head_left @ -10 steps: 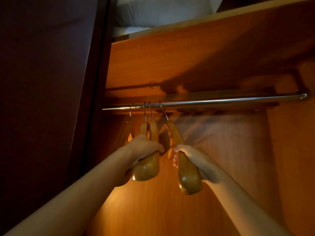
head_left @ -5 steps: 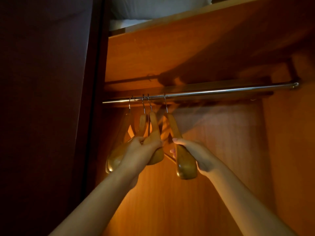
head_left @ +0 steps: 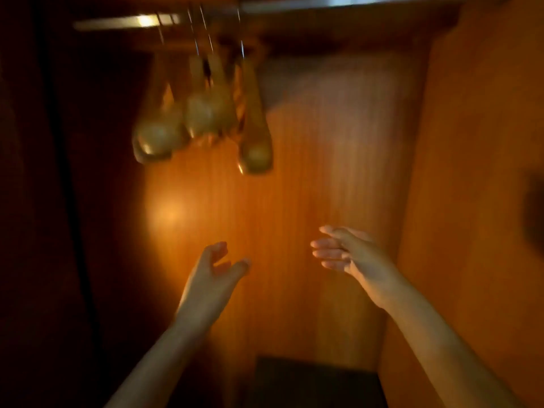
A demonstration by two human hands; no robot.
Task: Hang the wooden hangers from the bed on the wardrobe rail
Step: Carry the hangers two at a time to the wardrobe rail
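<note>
Nothing is held: the left hand (head_left: 210, 272) and the right hand (head_left: 348, 254) are loosely spread, well below the rounded golden-brown wooden hangers (head_left: 206, 113). These are hooked close together on the shiny metal wardrobe rail (head_left: 323, 2), so no support appears needed.

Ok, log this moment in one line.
left hand: open, empty | right hand: open, empty | brown wooden hangers: on shiny metal rail

Two bare forearms reach up from the bottom of the frame. The left hand (head_left: 213, 270), at lower centre, has loosely curled fingers and holds nothing. The right hand (head_left: 348, 254), right of centre, is empty, fingers straight, pointing left.
</note>
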